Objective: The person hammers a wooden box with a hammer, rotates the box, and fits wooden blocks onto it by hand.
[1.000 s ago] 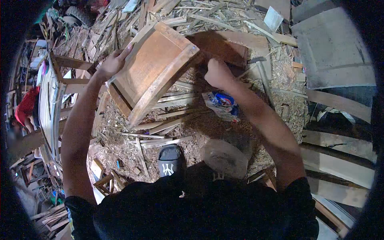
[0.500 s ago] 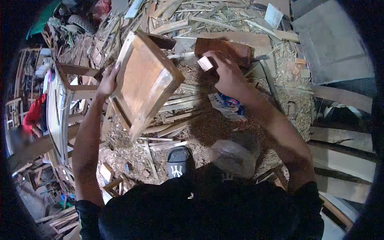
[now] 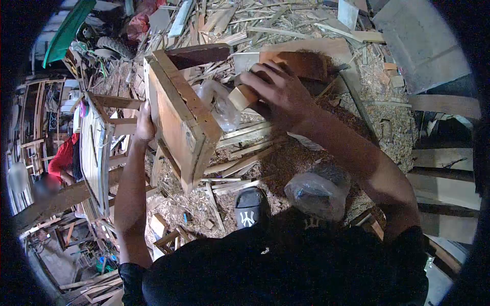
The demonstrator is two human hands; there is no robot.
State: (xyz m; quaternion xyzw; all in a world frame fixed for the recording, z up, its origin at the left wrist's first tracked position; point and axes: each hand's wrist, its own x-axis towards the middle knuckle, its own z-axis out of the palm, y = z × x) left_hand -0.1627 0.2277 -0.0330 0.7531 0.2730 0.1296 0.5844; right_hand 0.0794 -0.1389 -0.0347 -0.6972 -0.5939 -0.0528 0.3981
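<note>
My left hand grips the left edge of a framed wooden panel, which stands tilted with its broad face partly turned away and its thick edge toward the right. Part of the left hand's fingers is hidden behind the frame. My right hand is closed around a small wooden block, held to the right of the panel with a gap between them. Just beyond the block's left side shows a crumpled clear plastic bag. A reddish-brown wooden piece lies behind the right hand.
Wood strips and shavings litter the floor. Another clear plastic bag lies by my sandal. A slatted wooden structure stands at left, near a person in red. Boards are stacked at right.
My right hand has moved left and down with the wooden block, closer to the panel. The panel has turned more edge-on, and a plastic bag now shows beside it.
</note>
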